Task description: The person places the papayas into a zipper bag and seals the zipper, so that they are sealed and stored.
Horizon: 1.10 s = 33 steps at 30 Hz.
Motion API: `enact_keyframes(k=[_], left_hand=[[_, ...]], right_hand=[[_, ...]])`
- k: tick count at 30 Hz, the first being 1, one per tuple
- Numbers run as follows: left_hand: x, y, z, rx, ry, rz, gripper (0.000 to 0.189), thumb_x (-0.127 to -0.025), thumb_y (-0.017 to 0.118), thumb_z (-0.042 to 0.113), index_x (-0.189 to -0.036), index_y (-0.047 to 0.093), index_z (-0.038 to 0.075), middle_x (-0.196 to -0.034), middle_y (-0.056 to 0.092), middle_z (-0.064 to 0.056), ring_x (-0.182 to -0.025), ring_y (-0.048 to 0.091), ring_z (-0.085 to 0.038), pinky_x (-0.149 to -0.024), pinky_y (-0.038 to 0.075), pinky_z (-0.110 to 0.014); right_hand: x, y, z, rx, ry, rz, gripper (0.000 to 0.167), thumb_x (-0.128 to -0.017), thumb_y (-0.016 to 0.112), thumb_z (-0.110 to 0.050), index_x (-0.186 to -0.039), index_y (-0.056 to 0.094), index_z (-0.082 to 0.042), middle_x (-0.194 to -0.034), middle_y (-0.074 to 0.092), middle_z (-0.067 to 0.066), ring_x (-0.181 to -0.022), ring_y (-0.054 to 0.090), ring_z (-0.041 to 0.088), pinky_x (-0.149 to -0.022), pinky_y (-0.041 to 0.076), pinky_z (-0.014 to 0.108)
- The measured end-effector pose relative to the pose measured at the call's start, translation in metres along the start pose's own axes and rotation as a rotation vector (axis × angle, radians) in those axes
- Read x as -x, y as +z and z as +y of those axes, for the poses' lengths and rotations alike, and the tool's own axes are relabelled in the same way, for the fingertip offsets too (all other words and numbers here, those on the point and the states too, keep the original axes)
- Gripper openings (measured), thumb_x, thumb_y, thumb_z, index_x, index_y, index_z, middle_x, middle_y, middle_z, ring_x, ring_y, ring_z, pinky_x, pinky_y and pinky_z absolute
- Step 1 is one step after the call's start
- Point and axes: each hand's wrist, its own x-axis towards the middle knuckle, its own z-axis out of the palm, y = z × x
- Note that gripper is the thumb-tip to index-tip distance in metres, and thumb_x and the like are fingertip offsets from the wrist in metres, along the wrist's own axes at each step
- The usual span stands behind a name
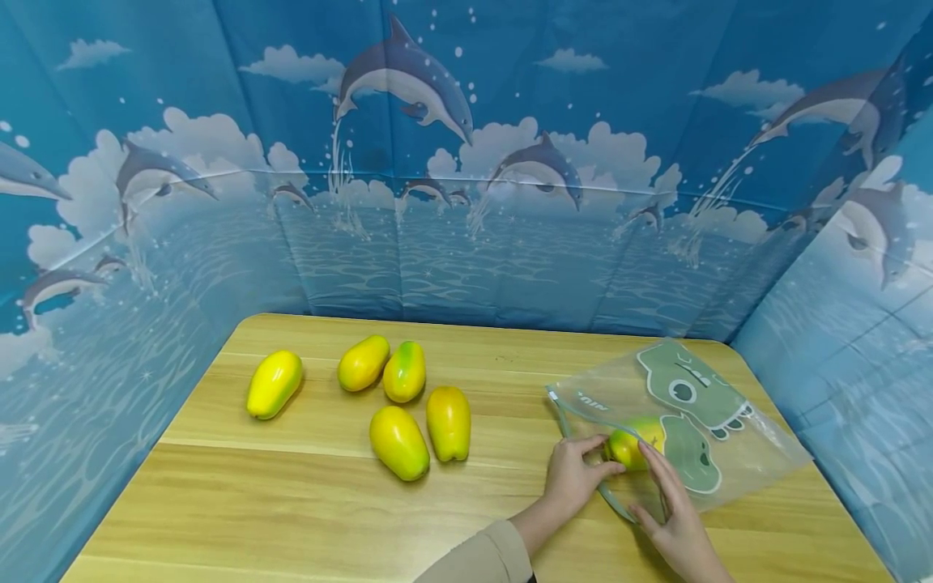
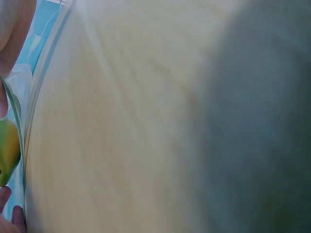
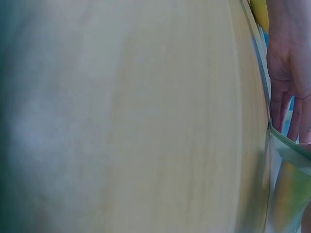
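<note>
A yellow-green papaya (image 1: 632, 445) lies inside the mouth of a clear zip bag (image 1: 765, 453) with a green dinosaur print, at the right of the table. My left hand (image 1: 572, 476) reaches over the bag's green rim, its thumb and index finger on either side of the papaya's near end. Across from it, my right hand (image 1: 679, 514) has its fingers straight against the bag's upper layer, the thumb low by the rim. In the left wrist view only the papaya's tip (image 2: 7, 153) and some fingers show. The right wrist view has the left hand's fingers passing behind the green rim (image 3: 286, 141).
Several more papayas lie on the wooden table (image 1: 291, 502): one at the far left (image 1: 274, 385), two at the back (image 1: 363, 363), and two nearer the middle (image 1: 399, 443). A blue dolphin-print curtain (image 1: 466, 219) stands round the table's back and sides.
</note>
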Motion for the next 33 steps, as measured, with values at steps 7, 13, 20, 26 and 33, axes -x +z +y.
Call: enact_keyframes(k=[7,13,20,26,33], left_hand=[[0.0,0.002,0.0,0.009,-0.007,-0.001,0.045,-0.073,0.071,0.031,-0.112,0.065,0.009,-0.109,0.065,-0.001,-0.101,0.058,-0.01,-0.084,0.046,-0.015],[0.002,0.0,0.0,0.057,-0.049,-0.003,0.05,-0.073,0.073,0.03,-0.115,0.062,0.005,-0.112,0.063,-0.003,-0.103,0.059,-0.012,-0.086,0.046,-0.018],[0.009,-0.02,0.002,0.099,0.015,0.005,0.051,-0.078,0.07,0.031,-0.119,0.059,0.003,-0.112,0.064,-0.009,-0.102,0.058,-0.015,-0.087,0.047,-0.023],[0.022,-0.053,0.009,0.057,0.1,0.027,0.047,-0.079,0.07,0.029,-0.118,0.059,0.005,-0.116,0.061,-0.006,-0.107,0.055,-0.015,-0.092,0.045,-0.032],[0.031,-0.098,0.009,0.045,0.086,0.097,0.047,-0.081,0.069,0.032,-0.121,0.057,0.011,-0.12,0.058,-0.004,-0.112,0.053,-0.02,-0.093,0.044,-0.039]], right_hand=[[0.0,0.001,0.0,0.008,0.01,0.002,0.098,-0.047,0.064,0.037,-0.135,0.028,0.013,-0.145,0.027,0.014,-0.134,0.018,0.003,-0.1,0.021,0.005],[0.001,0.001,0.002,-0.004,-0.012,0.005,0.097,-0.047,0.064,0.036,-0.135,0.028,0.015,-0.145,0.026,0.016,-0.134,0.018,0.004,-0.101,0.021,0.006],[0.001,0.0,0.002,0.004,-0.013,-0.005,0.098,-0.047,0.064,0.036,-0.135,0.026,0.015,-0.145,0.025,0.015,-0.135,0.018,0.004,-0.101,0.021,0.006],[0.0,0.001,0.001,0.008,-0.007,0.011,0.098,-0.046,0.064,0.035,-0.135,0.028,0.014,-0.144,0.027,0.017,-0.134,0.019,0.004,-0.101,0.021,0.006],[0.0,0.001,0.0,0.022,-0.019,0.023,0.098,-0.044,0.064,0.035,-0.134,0.029,0.015,-0.145,0.028,0.015,-0.133,0.02,0.004,-0.101,0.022,0.007]])
